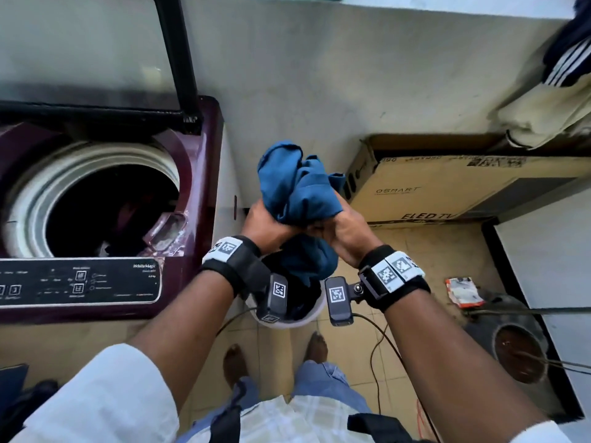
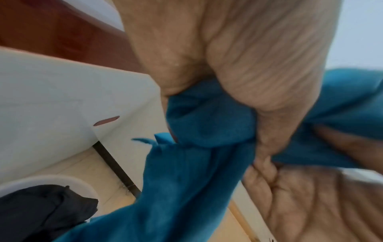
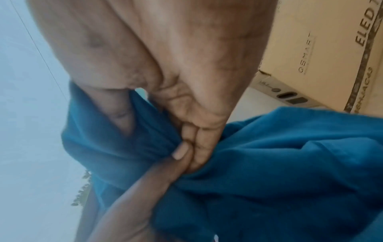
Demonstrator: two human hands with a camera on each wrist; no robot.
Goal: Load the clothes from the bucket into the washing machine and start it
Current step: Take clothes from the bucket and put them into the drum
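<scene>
Both hands grip one bunched blue garment (image 1: 294,183) above the white bucket (image 1: 303,319). My left hand (image 1: 268,225) holds its left side, my right hand (image 1: 339,231) its right, knuckles touching. Part of the blue garment (image 2: 196,163) hangs down toward the bucket (image 2: 51,181), where dark clothes (image 2: 41,209) lie. In the right wrist view my fingers (image 3: 199,139) curl into the blue garment (image 3: 279,163). The maroon top-loading washing machine (image 1: 195,187) stands to the left with its lid up and its drum (image 1: 105,203) open, dark clothes inside.
The machine's control panel (image 1: 80,281) faces me at its front edge. A cardboard TV box (image 1: 463,187) lies on the floor to the right. Clothes (image 1: 559,84) hang at the upper right. Cables cross the tiled floor (image 1: 377,346) by my bare feet.
</scene>
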